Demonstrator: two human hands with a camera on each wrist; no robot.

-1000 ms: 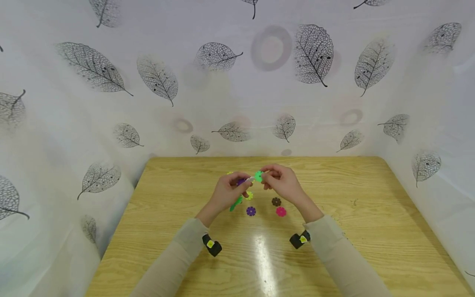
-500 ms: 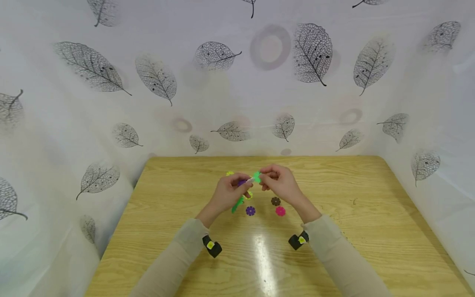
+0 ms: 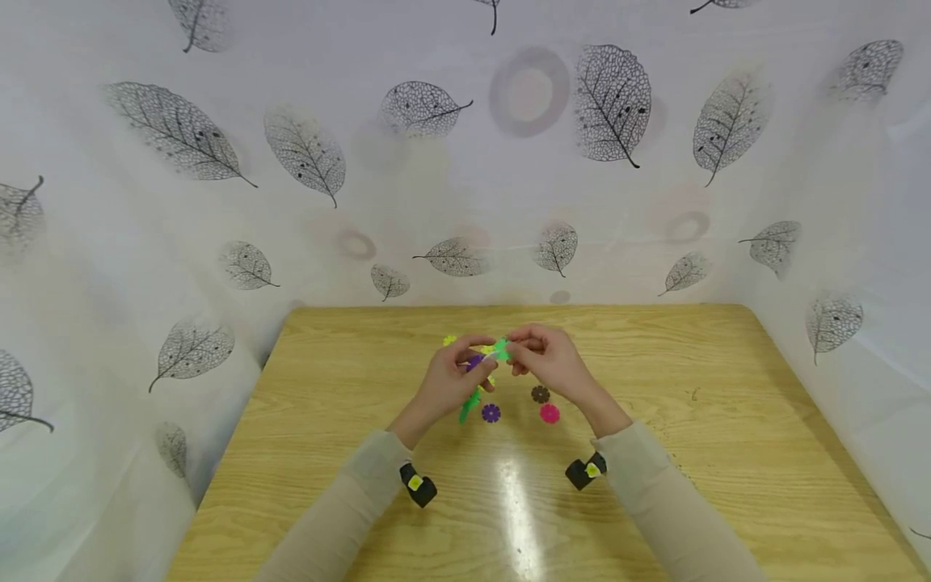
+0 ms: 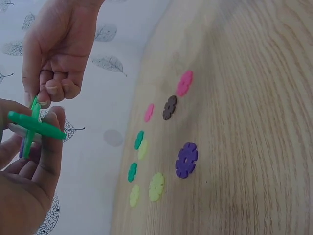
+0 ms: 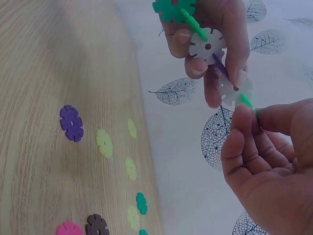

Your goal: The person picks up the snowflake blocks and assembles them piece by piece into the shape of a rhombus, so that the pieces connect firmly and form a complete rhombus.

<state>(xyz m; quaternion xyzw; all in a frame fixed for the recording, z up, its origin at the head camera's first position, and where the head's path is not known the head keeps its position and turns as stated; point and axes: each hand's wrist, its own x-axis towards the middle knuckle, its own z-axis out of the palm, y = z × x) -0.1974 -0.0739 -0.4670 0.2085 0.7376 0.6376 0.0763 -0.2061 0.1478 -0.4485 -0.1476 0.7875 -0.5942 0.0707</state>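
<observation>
My left hand (image 3: 454, 376) grips a chain of notched snowflake discs. In the right wrist view it runs from a green disc (image 5: 171, 10) through a white disc (image 5: 208, 46) and an edge-on purple disc (image 5: 220, 65) to another white disc (image 5: 237, 88). My right hand (image 3: 553, 360) pinches a bright green disc (image 3: 502, 349) at that white disc's edge; whether their slots are engaged cannot be told. The chain's green end (image 4: 36, 125) sticks out below the left hand. Both hands are raised above the wooden table (image 3: 364, 501).
Loose discs lie on the table under and beyond the hands: purple (image 3: 490, 414), brown (image 3: 541, 394), pink (image 3: 549, 414), and several yellow (image 4: 156, 187) and green (image 4: 139, 140) ones. A leaf-patterned curtain (image 3: 465, 186) surrounds the table's back and sides.
The bright green disc and my right fingers have shifted slightly left, closer to the left hand. The chain's hanging green end has swung a little to the right. Both hands keep their hold.
</observation>
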